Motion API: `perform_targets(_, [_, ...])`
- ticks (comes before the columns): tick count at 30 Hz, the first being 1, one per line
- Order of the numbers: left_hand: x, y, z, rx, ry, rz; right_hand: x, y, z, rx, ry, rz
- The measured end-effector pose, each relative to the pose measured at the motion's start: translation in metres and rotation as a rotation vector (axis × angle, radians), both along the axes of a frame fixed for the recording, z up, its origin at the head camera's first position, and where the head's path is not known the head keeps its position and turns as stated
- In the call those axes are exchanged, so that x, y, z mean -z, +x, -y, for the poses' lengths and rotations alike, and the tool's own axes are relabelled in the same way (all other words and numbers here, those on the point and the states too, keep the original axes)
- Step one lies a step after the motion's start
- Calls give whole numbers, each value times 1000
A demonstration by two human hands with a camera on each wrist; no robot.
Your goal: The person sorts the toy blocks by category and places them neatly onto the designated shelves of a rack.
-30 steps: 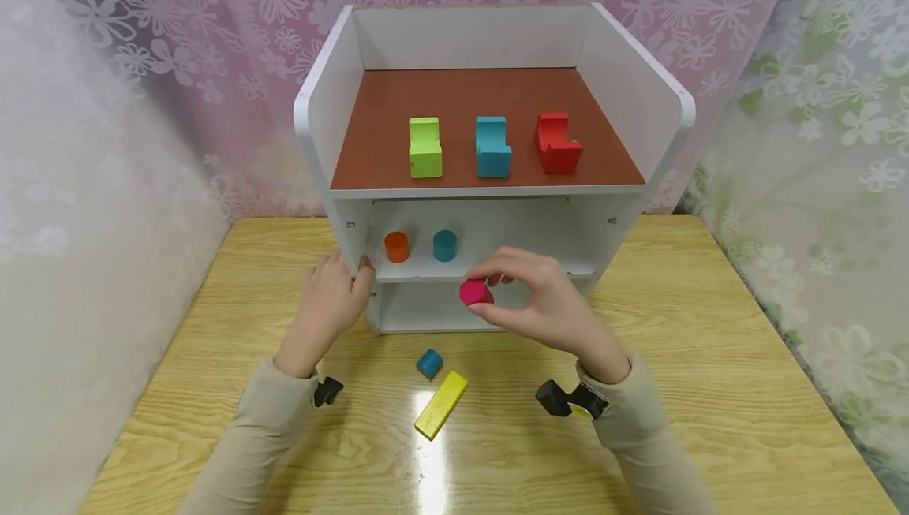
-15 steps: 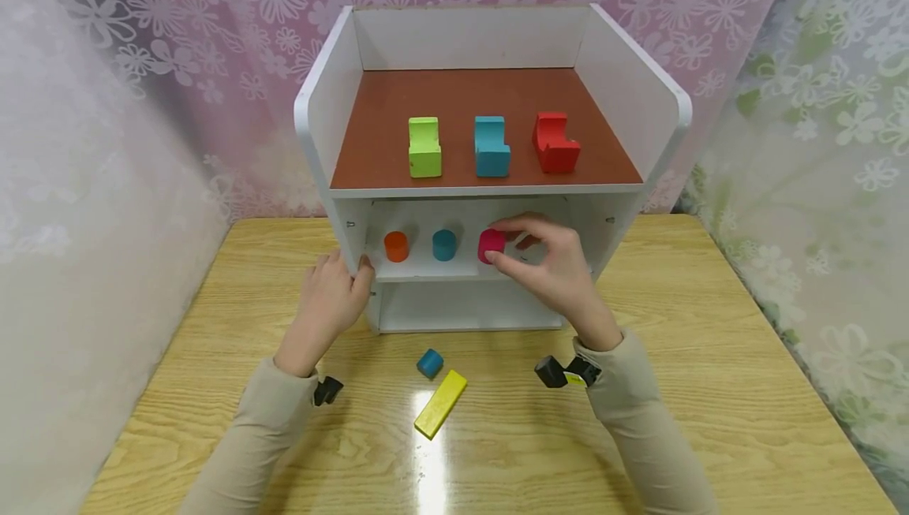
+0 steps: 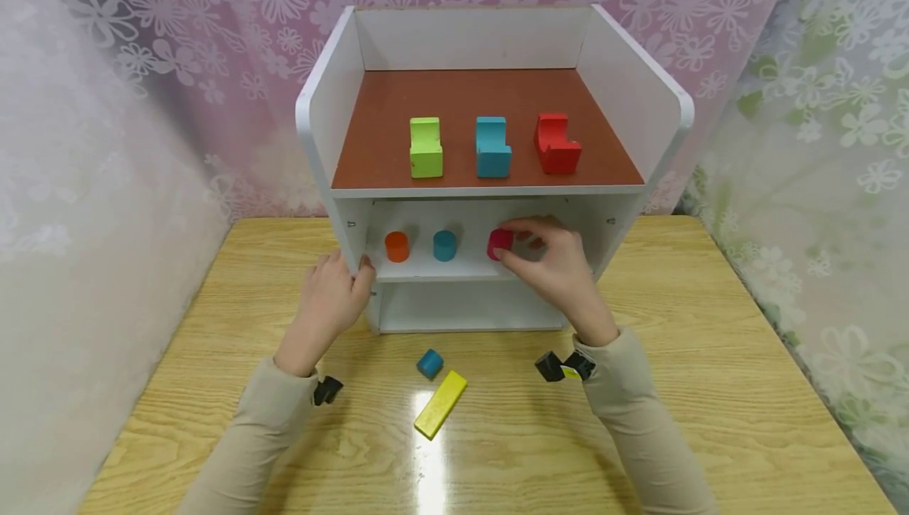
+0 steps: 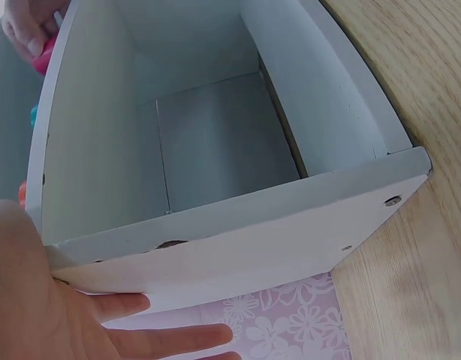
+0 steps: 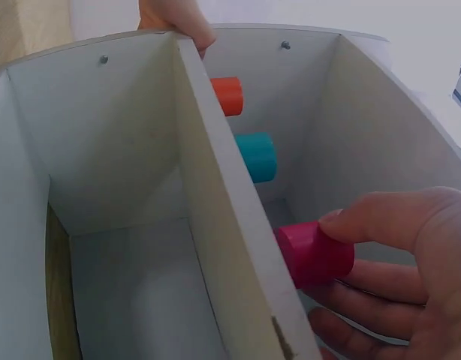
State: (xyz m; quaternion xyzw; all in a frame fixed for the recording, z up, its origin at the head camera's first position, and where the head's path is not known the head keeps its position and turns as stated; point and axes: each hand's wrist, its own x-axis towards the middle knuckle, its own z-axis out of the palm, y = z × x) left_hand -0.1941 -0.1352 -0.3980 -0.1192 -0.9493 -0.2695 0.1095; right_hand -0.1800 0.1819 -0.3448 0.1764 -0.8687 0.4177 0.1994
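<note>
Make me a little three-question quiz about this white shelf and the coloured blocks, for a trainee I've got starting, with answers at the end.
1. Which colour of cylinder does the right hand hold: (a) orange, (b) pink or (c) teal?
2. How many notched blocks stand on the brown top?
3. True or false: the yellow block lies on the table.

Key: 1: b, it pinches the pink cylinder. 2: three. 3: true.

Table (image 3: 518,452) has yellow bar (image 3: 440,405) + blue cylinder (image 3: 429,363) + white cabinet (image 3: 628,81); brown top (image 3: 472,93), three blocks (image 3: 493,154); middle shelf (image 3: 420,270), orange cylinder (image 3: 397,247), teal cylinder (image 3: 444,245), pink cylinder (image 3: 497,242).
</note>
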Motion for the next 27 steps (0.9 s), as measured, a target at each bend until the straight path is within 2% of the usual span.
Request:
perform_targets(19, [0, 0, 1, 5, 7, -23, 3, -1, -1, 8, 83, 1])
perform_targets(23, [0, 0, 0, 5, 8, -20, 2, 0, 0, -5, 61, -78])
perform_targets(27, [0, 0, 0, 6, 5, -18, 1, 3, 2, -12, 29, -219])
